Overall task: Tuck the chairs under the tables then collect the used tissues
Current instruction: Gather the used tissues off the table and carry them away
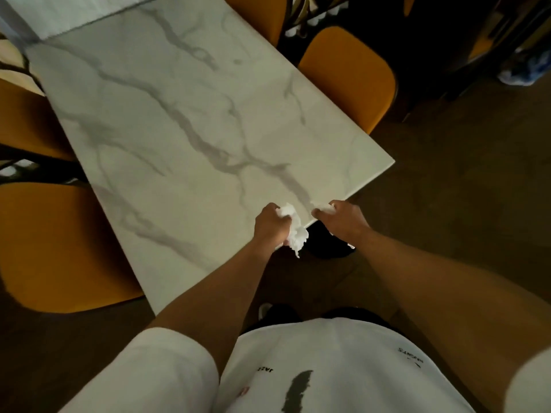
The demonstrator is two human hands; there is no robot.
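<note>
A white marble-patterned table [185, 120] fills the middle of the view. At its near edge, my left hand [269, 226] is closed around a crumpled white tissue wad [296, 232] that hangs past the table edge. Just to the right, my right hand [343, 219] pinches a second small white tissue [325, 208] lying on the table's near corner. Orange chairs sit pushed against the table: two on the left [59, 248] [26, 120] and two on the right [351, 76] [256, 13].
A second white table [68, 13] abuts the far end. Dark brown floor [462, 189] lies to the right and below. A dark cabinet and a blue-white bag [527, 70] stand at the far right. My dark shoes show under the table edge.
</note>
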